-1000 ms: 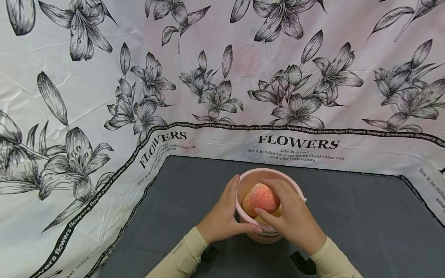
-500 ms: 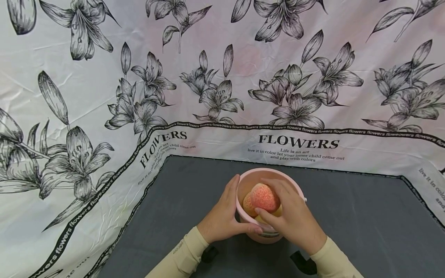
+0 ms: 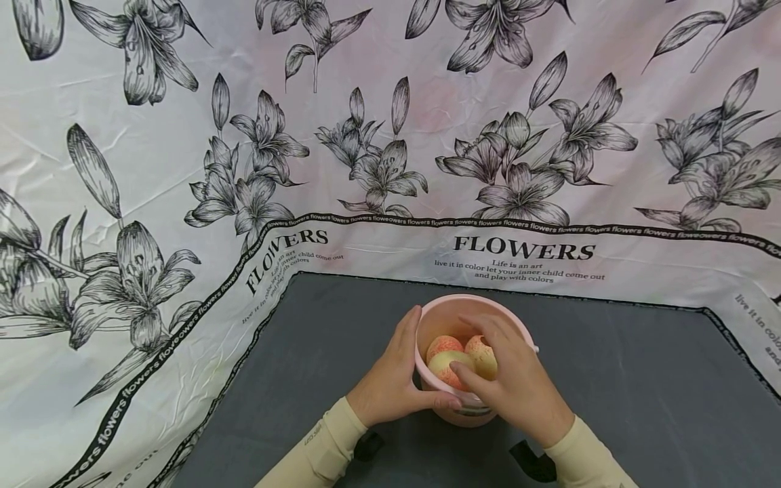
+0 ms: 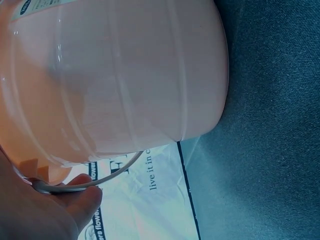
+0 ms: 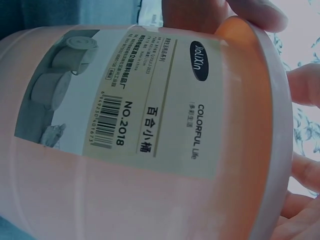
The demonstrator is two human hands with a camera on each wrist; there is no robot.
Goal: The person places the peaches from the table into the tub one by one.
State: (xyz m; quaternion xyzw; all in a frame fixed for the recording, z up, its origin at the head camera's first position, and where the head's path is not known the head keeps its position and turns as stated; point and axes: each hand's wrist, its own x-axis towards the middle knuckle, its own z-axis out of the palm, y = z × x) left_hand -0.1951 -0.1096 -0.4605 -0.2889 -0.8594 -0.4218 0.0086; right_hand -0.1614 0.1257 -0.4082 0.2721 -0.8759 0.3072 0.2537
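Observation:
A pink plastic bucket (image 3: pixel 470 302) stands upright on the dark grey tabletop, with peaches (image 3: pixel 445 366) inside, mottled red and pale yellow. My left hand (image 3: pixel 393 383) grips the bucket's left rim, fingers along the side and thumb across the front. In the left wrist view, its fingers lie beside the thin bail handle (image 4: pixel 115 175) below the rim. Over the mouth, my right hand (image 3: pixel 515 379) reaches in from the right with fingers and thumb spread apart, nothing between them. It partly covers the right-hand peach (image 3: pixel 481 356). A printed label (image 5: pixel 150 100) fills the bucket's side in the right wrist view.
A white cloth printed with black lilies (image 3: pixel 518 149) hangs behind and to the left of the table. Its black-banded border runs along the edge of the grey tabletop (image 3: pixel 342 325). Dark straps (image 3: pixel 531 461) show near both wrists.
My right hand has let go of a red peach, which has dropped among the others in the bucket. The left hand keeps its place on the rim.

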